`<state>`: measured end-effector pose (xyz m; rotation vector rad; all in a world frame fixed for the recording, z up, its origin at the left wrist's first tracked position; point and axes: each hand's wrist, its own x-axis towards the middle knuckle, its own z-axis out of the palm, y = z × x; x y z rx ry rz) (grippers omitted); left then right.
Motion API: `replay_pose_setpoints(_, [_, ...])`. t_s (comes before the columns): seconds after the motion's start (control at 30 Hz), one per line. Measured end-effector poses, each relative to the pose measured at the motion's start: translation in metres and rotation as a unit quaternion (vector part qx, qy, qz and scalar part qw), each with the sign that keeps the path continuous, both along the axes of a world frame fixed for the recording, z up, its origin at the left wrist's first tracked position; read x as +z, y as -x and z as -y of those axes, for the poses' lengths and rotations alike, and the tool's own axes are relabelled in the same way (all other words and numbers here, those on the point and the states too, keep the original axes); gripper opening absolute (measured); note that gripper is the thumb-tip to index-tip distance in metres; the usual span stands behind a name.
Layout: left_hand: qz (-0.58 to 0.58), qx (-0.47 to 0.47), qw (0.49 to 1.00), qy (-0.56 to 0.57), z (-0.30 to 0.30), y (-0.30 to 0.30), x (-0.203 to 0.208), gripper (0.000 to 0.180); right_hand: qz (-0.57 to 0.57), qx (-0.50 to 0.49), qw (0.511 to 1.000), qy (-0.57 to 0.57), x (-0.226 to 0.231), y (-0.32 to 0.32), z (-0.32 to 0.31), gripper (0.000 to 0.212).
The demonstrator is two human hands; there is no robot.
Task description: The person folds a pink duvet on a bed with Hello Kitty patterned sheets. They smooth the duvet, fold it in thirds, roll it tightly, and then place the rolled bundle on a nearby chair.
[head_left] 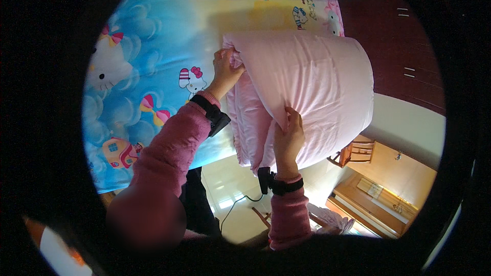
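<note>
A thick pink quilt [317, 76], folded into layers, lies on a bed sheet [158, 36] with a blue and yellow cartoon print. My left hand [227, 73] is closed on the quilt's far left corner, its fingers curled into the bunched fabric. Nearer to me, my right hand [290, 140] pinches the edge of the top layer between thumb and fingers. Between the two hands that edge runs slantwise, and the lower folds show beneath it on the left side. Both wrists carry a black strap with a small black device.
Dark red cabinet fronts [391, 46] with metal handles stand at the right. A wooden chair [358, 152] and a wooden desk [368, 199] are at the lower right. Pale glossy floor tiles [225, 184] show below the bed's edge, with a thin black cable [236, 203] hanging over them.
</note>
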<state>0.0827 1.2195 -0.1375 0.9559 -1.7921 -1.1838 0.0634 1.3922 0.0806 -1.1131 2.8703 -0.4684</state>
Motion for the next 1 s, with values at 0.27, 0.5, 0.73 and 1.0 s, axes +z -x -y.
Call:
replay_pose_setpoints(0.27, [-0.001, 0.005, 0.983, -0.184, 0.009, 0.045, 0.053, 0.020, 0.010, -0.025, 0.999, 0.025, 0.031, 0.000, -0.006, 0.042])
replay_pose_setpoints(0.5, [-0.134, -0.037, 0.946, -0.293, 0.010, 0.006, -0.013, 0.029, -0.035, 0.020, 0.999, -0.027, -0.026, -0.035, -0.049, 0.067])
replay_pose_setpoints(0.73, [-0.040, -0.139, 0.891, -0.430, -0.143, -0.098, -0.004, 0.080, -0.203, -0.094, 0.960, -0.171, -0.053, -0.088, -0.134, 0.079])
replay_pose_setpoints(1.0, [-0.110, -0.139, 0.874, -0.452, -0.236, -0.086, 0.052, 0.087, -0.004, -0.094, 0.994, -0.054, -0.038, -0.083, -0.153, 0.082])
